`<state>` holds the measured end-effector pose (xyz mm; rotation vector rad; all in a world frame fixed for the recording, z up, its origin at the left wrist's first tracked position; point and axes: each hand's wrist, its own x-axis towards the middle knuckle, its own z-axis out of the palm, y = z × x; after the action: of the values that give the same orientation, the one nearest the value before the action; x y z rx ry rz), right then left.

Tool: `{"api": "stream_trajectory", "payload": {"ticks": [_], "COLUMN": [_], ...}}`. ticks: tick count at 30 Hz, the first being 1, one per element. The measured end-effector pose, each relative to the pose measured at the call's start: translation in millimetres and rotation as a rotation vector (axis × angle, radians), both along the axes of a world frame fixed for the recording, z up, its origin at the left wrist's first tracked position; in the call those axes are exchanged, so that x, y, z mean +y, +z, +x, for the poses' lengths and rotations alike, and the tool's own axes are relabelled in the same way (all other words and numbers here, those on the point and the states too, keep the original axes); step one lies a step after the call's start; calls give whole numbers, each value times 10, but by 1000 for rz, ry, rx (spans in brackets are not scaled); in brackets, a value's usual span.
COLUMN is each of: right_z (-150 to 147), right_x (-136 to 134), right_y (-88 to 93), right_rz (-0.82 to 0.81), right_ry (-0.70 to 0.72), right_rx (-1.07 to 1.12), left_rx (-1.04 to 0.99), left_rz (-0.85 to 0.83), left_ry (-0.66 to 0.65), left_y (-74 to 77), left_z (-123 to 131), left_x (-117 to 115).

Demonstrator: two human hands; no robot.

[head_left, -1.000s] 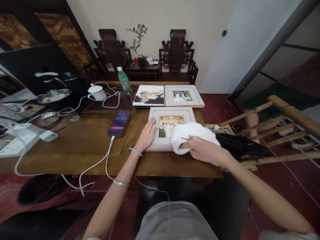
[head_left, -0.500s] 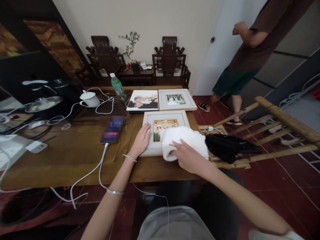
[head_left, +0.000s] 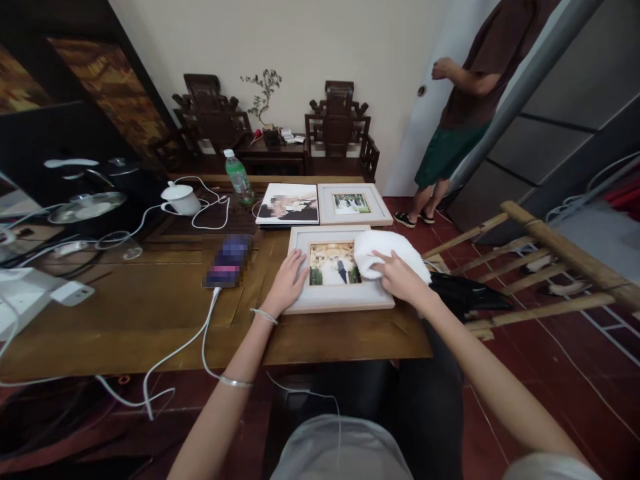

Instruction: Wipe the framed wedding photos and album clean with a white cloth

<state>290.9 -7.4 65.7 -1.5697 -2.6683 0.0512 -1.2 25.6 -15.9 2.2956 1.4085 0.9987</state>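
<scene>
Grasping a bunched white cloth (head_left: 395, 248), right hand (head_left: 401, 279) is closed on it, cloth resting over the right border of a pale picture frame (head_left: 334, 297); left hand (head_left: 290, 281) holds nothing, fingers spread flat on the frame's left border, bracing; frame lies face up near the table's front edge, between both arms; looks like wiping; to do it well: light, even pressure, loose cloth tucked under the palm, overlapping strokes out to the inner corners; left fingers better on the wooden rim than on the clear front, so no fresh prints; the brace should be firm enough that the frame does not slide; whether any dust or smear is on it, can't tell.

Surface: brown wooden table (head_left: 175, 293); just beyond the frame, a second pale frame (head_left: 326, 203) on the right and a white-edged picture (head_left: 273, 215) beside it on the left; left of the left hand, a phone (head_left: 227, 261), screen blurred, white cable (head_left: 206, 328) plugged in; farther off, green bottle (head_left: 240, 179), lidded white cup (head_left: 181, 200), dark pot (head_left: 90, 217), white power strip (head_left: 25, 303).

Room: bamboo chair (head_left: 565, 250) to the right, black bag (head_left: 467, 293) on it; two dark carved chairs (head_left: 340, 127) and a potted plant (head_left: 266, 93) by the far wall; person in brown top and green shorts (head_left: 453, 150) standing by the pale door (head_left: 417, 143); red tiled floor (head_left: 545, 363).
</scene>
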Motion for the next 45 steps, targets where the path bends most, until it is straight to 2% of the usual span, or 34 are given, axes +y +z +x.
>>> {"api": "stream_trajectory", "payload": {"ticks": [3,6,9,15,18,21,29,33,36,39,42,45], "right_z": [-87,-154,-185,-170,-155,-159,-167,-119,-70,-107,-353,-793], "right_x": [325,426,244,-517,-763,-839,-828,-643,-334,38,372,628], "right_y": [-12,-34,-66,-14,32,33,-61,-122,-130,-57,55,102], "right_rz": [27,55,73,-11,-72,-69,27,49,53,101,226,266], "right_ry": [-39,-56,-16,41,42,29,27,28,29,4,25,196], "right_rx": [-30,-39,-56,-36,4,30,83,57,37,30,32,2], "left_rx": [4,3,-1,4,18,42,177,219,249,240,207,160], "left_rz": [2,6,18,33,33,41,62,72,87,81,49,42], "left_ry": [5,13,17,26,26,24,-35,-78,-104,-116,-121,-139], "left_y": [-2,-2,-10,-32,-33,-34,-18,35,91,131,136,122], "left_z": [7,14,18,24,21,11,-30,-66,-88,-99,-93,-74], "left_x": [2,1,8,36,39,43,71,70,104,180,247,263]}}
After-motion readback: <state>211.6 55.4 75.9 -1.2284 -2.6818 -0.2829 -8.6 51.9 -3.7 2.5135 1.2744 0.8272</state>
